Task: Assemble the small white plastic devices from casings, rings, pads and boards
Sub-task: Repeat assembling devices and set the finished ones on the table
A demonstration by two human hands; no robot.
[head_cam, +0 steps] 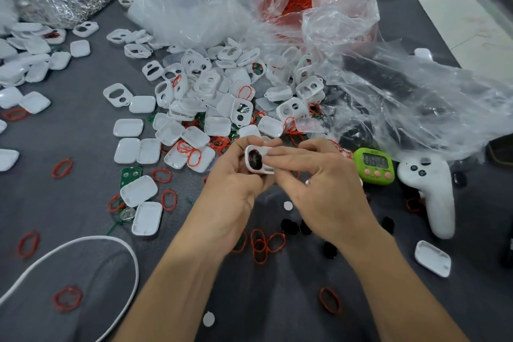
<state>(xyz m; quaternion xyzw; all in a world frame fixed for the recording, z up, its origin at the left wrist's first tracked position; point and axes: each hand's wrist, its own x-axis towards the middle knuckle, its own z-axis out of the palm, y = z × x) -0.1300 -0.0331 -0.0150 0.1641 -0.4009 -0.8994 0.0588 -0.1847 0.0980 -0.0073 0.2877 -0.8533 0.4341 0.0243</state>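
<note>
Casing (pixel 258 159) between both hands

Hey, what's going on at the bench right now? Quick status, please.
Both hands, left hand and right hand, gripping one white casing. Black pad sits in its opening. Loose red rings and spare casings crowd the cloth; nothing blocking.

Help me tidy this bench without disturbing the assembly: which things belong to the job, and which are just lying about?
Job:
- white casing held by left hand and right hand
- casing pile
- red rings
- black pads
- green board

Lying about:
- green timer
- white controller
- white cable
</note>
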